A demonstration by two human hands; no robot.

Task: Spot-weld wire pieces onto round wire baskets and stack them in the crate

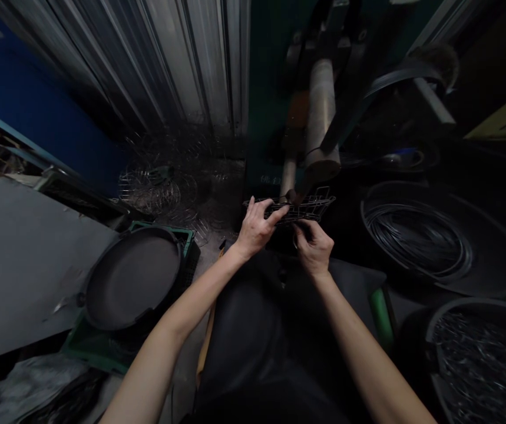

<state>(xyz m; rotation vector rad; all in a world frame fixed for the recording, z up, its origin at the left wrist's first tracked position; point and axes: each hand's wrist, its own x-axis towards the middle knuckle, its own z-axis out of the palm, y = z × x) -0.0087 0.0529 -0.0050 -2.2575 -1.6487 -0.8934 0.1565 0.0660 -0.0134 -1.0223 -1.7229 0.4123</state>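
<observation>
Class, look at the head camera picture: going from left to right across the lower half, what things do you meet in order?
Grey board → round black pan on a green crate → left hand → right hand, both on the wire rack → tub of coiled wire.

Blurred wire baskets behind; dark tub cut off at right.
</observation>
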